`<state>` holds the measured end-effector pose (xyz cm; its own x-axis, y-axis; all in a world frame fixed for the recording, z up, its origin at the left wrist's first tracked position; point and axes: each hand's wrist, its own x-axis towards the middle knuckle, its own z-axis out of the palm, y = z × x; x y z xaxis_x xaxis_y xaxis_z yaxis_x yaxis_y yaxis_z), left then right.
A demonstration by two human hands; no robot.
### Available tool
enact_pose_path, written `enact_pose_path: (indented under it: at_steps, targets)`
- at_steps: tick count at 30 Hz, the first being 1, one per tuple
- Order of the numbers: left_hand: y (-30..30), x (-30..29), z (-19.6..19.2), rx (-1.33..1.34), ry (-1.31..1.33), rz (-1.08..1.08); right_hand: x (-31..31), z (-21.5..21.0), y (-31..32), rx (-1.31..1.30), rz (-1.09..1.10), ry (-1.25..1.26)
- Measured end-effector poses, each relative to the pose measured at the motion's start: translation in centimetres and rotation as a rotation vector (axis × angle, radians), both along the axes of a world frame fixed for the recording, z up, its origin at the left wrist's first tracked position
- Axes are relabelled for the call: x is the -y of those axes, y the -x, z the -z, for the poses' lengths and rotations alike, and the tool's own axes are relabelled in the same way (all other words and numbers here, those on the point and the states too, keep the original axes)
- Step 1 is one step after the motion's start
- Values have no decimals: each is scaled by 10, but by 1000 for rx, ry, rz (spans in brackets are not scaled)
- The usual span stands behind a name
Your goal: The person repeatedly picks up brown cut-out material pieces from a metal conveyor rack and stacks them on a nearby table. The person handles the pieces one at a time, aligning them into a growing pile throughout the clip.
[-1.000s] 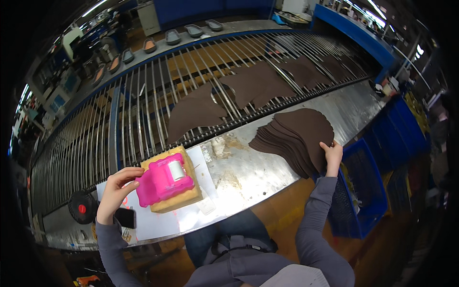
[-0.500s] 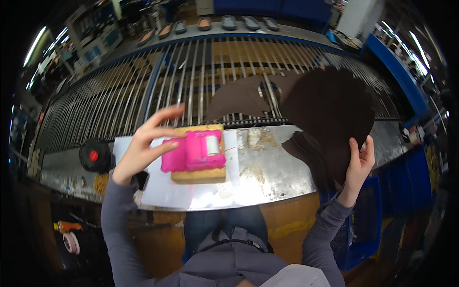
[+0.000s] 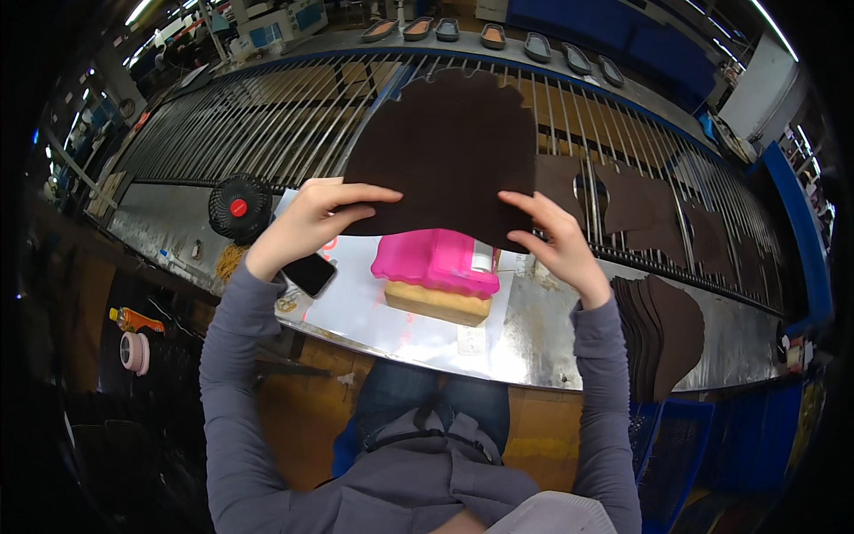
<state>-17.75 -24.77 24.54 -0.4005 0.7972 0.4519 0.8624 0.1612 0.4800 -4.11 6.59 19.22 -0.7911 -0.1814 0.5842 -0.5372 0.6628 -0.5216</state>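
Both hands hold up one dark brown cut piece [image 3: 449,156], a flat sheet with a scalloped upper edge, spread open above the pink block [image 3: 438,261]. The left hand [image 3: 307,222] pinches the piece's lower left edge, fingers curled over the front and thumb along the edge; the right hand [image 3: 556,245] grips the lower right edge in the same way, fingers closed on the material. The pink block sits directly under the piece's lower edge, stacked on a tan sponge-like slab [image 3: 436,303], and both rest on a white sheet [image 3: 374,316] on the metal worktable [image 3: 551,343]. Left of the pink block, near the left wrist, lies a dark phone [image 3: 310,272], and further left stands a small black fan with a red centre [image 3: 237,207]. Right of the pink block, well apart, a fanned stack of similar brown pieces [image 3: 663,334] lies on the worktable. Behind the pink block runs a barred conveyor [image 3: 267,116] with more brown pieces [image 3: 640,209] lying on it to the right.
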Motion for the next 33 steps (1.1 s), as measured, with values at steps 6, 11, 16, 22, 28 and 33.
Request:
enact_pose_path:
  at_steps: [6,11,16,22,28,33]
  targets:
    - [7,34,-5,-18,108,-101,22,25,27,32,-29,103]
    - [12,41,2,-58,107,-85,27,43,37,6,-17,80]
    - [12,35,6,-27,76,-57,24,51,35,-23,14,80]
    - [10,7,17,16,48,33,5,59,13,-96,103,48]
    - [11,-37,27,-49,127,159,-12,93,-18,-183,266,65]
    - [11,-76,40,-152,194,259,-28,136,-33,-151,422,99]
